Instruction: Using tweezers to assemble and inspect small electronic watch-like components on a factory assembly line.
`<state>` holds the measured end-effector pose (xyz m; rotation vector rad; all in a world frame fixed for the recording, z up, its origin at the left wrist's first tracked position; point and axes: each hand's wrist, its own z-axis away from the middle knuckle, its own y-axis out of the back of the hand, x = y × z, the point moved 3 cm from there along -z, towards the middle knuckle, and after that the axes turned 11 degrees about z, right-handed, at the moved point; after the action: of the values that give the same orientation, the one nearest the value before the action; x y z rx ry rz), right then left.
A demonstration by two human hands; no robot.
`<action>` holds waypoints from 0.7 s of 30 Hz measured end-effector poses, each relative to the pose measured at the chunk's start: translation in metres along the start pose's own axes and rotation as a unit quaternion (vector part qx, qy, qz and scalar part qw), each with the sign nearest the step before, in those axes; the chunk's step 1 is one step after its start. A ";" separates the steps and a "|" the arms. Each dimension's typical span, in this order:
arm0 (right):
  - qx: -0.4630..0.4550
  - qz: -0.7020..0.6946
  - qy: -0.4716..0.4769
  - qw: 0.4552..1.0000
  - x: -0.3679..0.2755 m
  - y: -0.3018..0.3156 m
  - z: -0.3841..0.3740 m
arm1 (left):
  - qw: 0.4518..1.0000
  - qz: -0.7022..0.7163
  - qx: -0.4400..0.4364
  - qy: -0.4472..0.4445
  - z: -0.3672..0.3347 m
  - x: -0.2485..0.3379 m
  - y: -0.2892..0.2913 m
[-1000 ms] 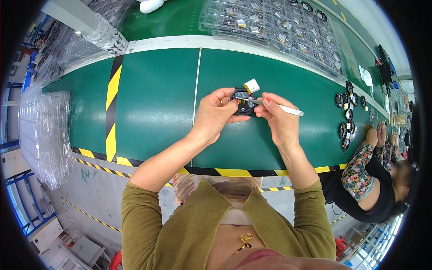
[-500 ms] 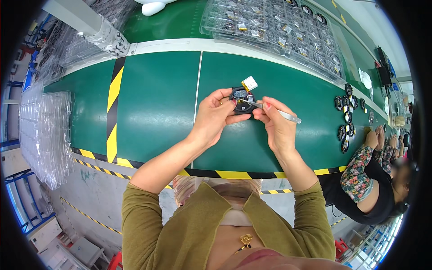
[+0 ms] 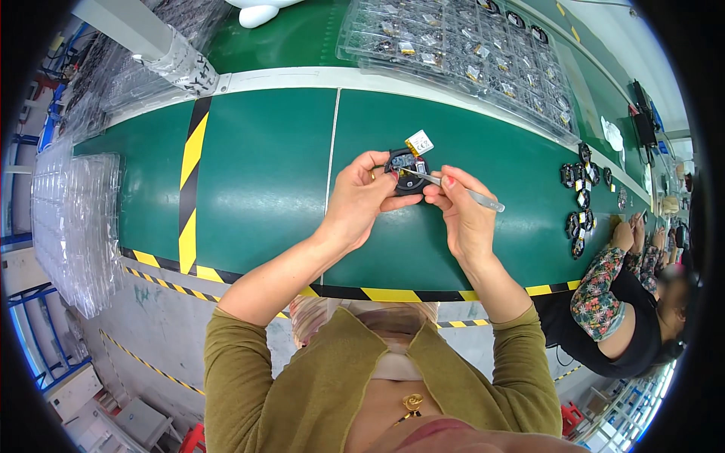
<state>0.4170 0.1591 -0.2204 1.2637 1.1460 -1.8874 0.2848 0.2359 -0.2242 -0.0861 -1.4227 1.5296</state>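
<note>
My left hand [image 3: 358, 198] grips a round black device housing [image 3: 411, 183] by its left and lower rim, above the green table. Electronic parts show inside the open housing. A small silvery-white battery pack [image 3: 420, 143] with a yellow edge sticks out past its top. Metal tweezers [image 3: 483, 200] are held in my right hand [image 3: 464, 208], pinched between thumb and fingers. Their tip reaches into the middle of the housing, close to my left thumb. Whether the tip grasps anything is too small to tell.
Clear compartment trays [image 3: 468, 64] with similar parts lie beyond the white ledge. Several black housings [image 3: 580, 175] sit at the right, near a co-worker's hands [image 3: 625, 232]. Stacked clear trays [image 3: 75, 226] stand at the left. Striped tape [image 3: 393, 294] runs along the table's front edge.
The tweezers and my right hand have shifted very slightly, with the tip still inside the housing. My left hand keeps its hold on the housing.
</note>
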 end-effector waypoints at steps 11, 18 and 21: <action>-0.019 0.040 0.098 0.994 -0.009 -0.004 0.001 | 1.000 0.015 -0.008 0.009 -0.001 0.008 0.002; -0.232 0.187 -0.074 0.952 -0.004 -0.016 0.011 | 0.999 -0.028 0.033 0.010 -0.005 0.007 0.008; -0.249 0.271 -0.153 0.917 0.003 -0.022 0.014 | 0.999 -0.032 0.022 0.009 -0.004 0.008 0.005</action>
<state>0.3922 0.1568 -0.2137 0.8429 0.9055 -1.2193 0.2807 0.2449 -0.2247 -0.0282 -1.3643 1.5028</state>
